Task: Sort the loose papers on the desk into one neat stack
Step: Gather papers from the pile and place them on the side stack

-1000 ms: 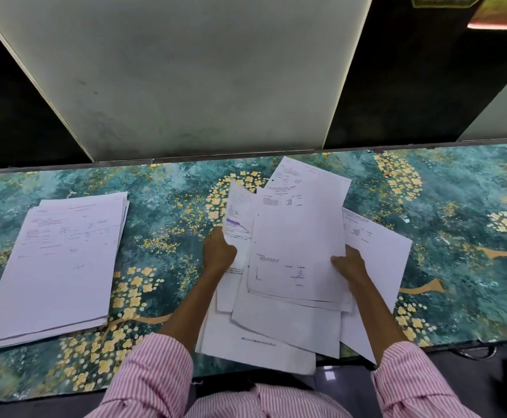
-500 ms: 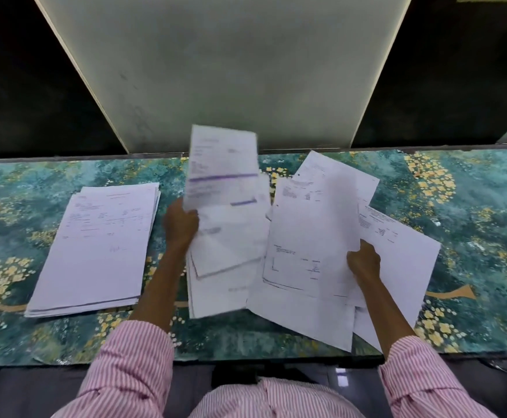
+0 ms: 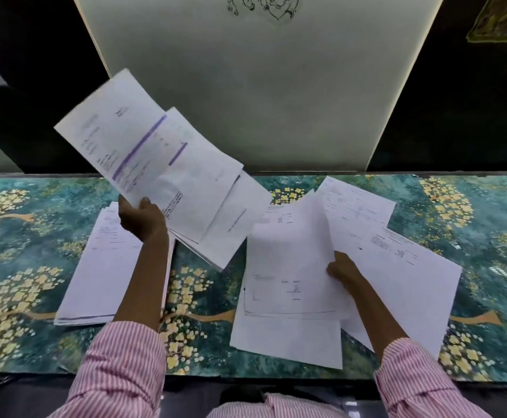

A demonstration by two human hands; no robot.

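My left hand [image 3: 142, 218] grips a fanned bunch of white sheets [image 3: 162, 164] by its lower left corner and holds it tilted in the air above the desk. Beneath that hand and forearm lies a squared stack of papers [image 3: 101, 276] on the desk's left side. My right hand [image 3: 344, 268] presses on a loose, overlapping spread of papers [image 3: 288, 267] on the right; several sheets there fan out at different angles, one reaching the near desk edge.
The desk [image 3: 20, 236] is covered by a teal mat with yellow flower trees. A pale upright panel [image 3: 261, 86] stands right behind the desk's far edge, flanked by dark gaps. My pink striped sleeves fill the near edge.
My left hand has pulled a bunch of sheets off the loose pile and carried it up and to the left, over the neat stack. My right hand has stayed on the remaining spread.
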